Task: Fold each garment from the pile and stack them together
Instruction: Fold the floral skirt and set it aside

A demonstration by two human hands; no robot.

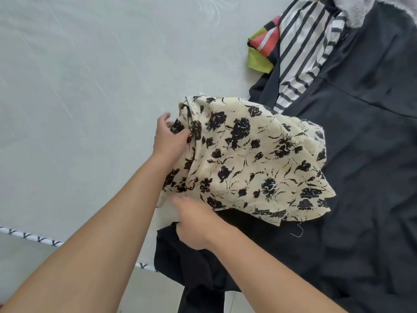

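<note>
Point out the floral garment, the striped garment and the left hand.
floral garment (248,159), head view, middle of the printed cloth.
striped garment (300,41), head view, wide-striped panel.
left hand (169,138), head view, back of the hand.

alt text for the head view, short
A person's left hand pinches a cream floral garment while the right hand reaches under its hem, over a pile of dark garments on a pale bed.
</note>
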